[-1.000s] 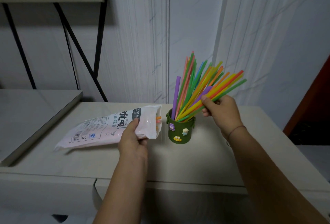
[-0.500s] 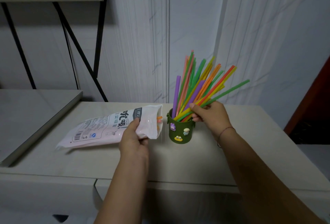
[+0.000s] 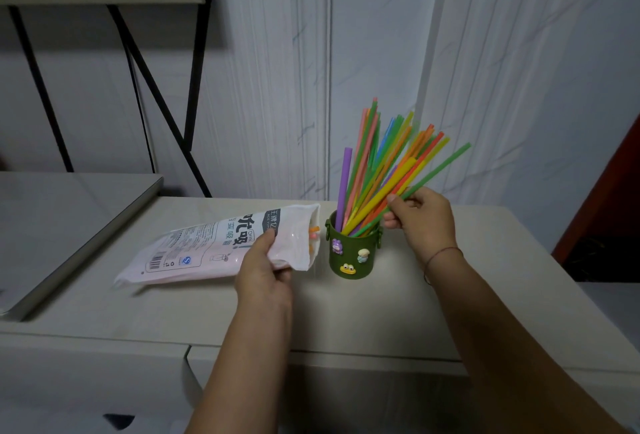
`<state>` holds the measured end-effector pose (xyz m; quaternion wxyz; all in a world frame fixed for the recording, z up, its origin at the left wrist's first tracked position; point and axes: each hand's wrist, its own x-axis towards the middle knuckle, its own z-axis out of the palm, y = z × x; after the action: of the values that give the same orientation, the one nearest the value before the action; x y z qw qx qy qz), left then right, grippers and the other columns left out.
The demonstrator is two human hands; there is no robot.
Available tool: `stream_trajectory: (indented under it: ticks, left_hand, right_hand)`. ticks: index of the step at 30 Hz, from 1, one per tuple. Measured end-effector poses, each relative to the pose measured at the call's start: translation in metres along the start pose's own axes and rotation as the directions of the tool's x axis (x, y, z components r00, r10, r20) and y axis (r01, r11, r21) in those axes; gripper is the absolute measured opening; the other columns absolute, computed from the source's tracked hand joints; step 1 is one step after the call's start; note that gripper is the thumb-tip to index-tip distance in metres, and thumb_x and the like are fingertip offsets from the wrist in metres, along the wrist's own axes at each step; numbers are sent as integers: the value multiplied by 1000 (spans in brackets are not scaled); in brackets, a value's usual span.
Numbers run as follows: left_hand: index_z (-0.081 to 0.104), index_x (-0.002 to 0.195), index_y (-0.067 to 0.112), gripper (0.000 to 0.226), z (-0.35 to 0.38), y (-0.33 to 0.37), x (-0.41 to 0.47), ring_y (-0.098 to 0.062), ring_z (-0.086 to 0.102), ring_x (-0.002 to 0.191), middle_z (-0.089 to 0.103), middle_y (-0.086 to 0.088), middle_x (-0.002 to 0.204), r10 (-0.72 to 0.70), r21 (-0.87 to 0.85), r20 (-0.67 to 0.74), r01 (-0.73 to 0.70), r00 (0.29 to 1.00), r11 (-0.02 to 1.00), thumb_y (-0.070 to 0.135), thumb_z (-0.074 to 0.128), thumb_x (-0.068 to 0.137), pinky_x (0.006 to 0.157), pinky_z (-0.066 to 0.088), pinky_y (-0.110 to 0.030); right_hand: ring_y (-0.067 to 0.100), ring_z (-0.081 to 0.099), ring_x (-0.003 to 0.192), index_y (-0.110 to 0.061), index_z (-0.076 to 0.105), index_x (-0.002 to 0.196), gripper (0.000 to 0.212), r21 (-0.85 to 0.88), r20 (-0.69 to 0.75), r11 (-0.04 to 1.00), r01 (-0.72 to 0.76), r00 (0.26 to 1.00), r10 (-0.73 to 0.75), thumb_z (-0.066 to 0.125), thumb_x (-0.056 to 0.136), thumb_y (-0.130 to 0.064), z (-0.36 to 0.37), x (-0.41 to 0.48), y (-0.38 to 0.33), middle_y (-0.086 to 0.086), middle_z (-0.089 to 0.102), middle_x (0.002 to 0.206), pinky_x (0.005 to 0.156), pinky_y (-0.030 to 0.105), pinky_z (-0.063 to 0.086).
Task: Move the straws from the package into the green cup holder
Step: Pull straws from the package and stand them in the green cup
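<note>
The green cup holder [image 3: 353,253] with small cartoon stickers stands upright on the pale table [image 3: 194,309]. A bunch of coloured straws [image 3: 377,170] stands in it, fanned up and to the right. My right hand [image 3: 424,219] is just right of the cup, its fingers pinched on a green straw [image 3: 440,170] that leans out of the fan. The pink-and-white straw package [image 3: 214,250] lies on its side left of the cup, its open mouth facing the cup with a few straw ends showing inside. My left hand [image 3: 265,271] grips the package near that mouth.
A second, lower table surface [image 3: 59,212] adjoins on the left. A black metal frame [image 3: 152,94] and a dark panel stand at the back left. A white marbled wall [image 3: 519,70] runs behind the cup. The table's front edge lies below my forearms.
My right hand came down toward the cup as the bundle slid in, then let most straws spread. It now pinches just the leaning green straw. The left hand and package stayed still.
</note>
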<state>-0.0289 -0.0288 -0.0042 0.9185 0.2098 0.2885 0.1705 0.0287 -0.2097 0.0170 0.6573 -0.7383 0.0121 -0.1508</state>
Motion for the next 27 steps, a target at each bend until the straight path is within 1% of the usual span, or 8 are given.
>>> stream_trajectory:
  ticks: [3, 8, 13, 17, 20, 23, 25, 27]
  left_hand:
    - [55, 132, 9, 52, 0, -1, 0, -14, 66, 78, 66, -7, 123, 4, 9, 1, -4, 1000, 1000, -1, 66, 82, 58, 57, -27]
    - [59, 116, 12, 35, 2, -2, 0, -12, 64, 74, 66, -7, 121, -10, 36, 6, 10, 1000, 999, -1, 64, 84, 55, 56, -24]
    - [57, 129, 7, 47, 2, -1, -3, -13, 64, 76, 66, -8, 123, -14, 36, 1, 14, 1000, 999, 0, 65, 83, 54, 57, -25]
    - [56, 131, 6, 50, 3, 1, -4, -14, 65, 78, 66, -9, 121, -18, 39, 3, 18, 1000, 999, 0, 66, 82, 55, 57, -27]
    - [57, 130, 6, 49, 3, 1, -4, -15, 66, 79, 66, -8, 122, -10, 59, 8, 10, 1000, 998, 2, 67, 82, 55, 57, -26]
    - [60, 123, 9, 45, 1, 1, -4, -16, 69, 86, 69, -7, 118, 17, 61, 31, -19, 999, 998, 1, 69, 80, 65, 60, -29]
    - [62, 117, 11, 41, 2, -1, -7, -16, 70, 88, 70, -7, 115, 60, 78, 59, -65, 996, 995, 1, 70, 78, 74, 59, -32]
    - [64, 114, 10, 38, 5, -3, -11, -15, 70, 83, 71, -7, 110, 121, 107, 79, -129, 989, 986, 1, 72, 77, 81, 58, -33]
  right_hand:
    - [17, 59, 49, -9, 56, 74, 15, -28, 37, 999, -29, 999, 30, 60, 88, -11, 4, -1, 2, 9, 61, 60, 59, 29, 54]
    - [16, 57, 49, -10, 57, 69, 18, -121, 62, 991, -59, 996, 67, 65, 85, -15, 4, -3, 7, 8, 61, 59, 56, 27, 52]
    - [12, 55, 45, -9, 57, 74, 15, -127, 93, 988, -85, 991, 97, 67, 83, -14, 4, -7, 5, 8, 61, 58, 47, 19, 49]
    - [17, 56, 46, 0, 61, 85, 21, -123, 139, 978, -168, 973, 184, 70, 81, -19, 0, -11, 1, 11, 61, 59, 47, 24, 51]
    - [16, 54, 45, -4, 60, 69, 26, -221, 249, 952, -210, 932, 264, 64, 86, -24, -5, -21, -7, 11, 58, 58, 42, 19, 48]
    - [9, 57, 42, -2, 59, 75, 26, -244, 416, 931, -271, 838, 353, 60, 89, -24, -4, -34, -13, 11, 58, 64, 41, 18, 49]
    - [9, 61, 45, -1, 59, 84, 24, -159, 501, 915, -371, 768, 399, 57, 91, -25, 5, -42, -15, 13, 59, 70, 45, 20, 54]
    - [15, 67, 62, -1, 59, 94, 28, 6, 550, 863, -504, 723, 418, 54, 92, -29, 16, -47, -14, 15, 62, 80, 56, 25, 59]
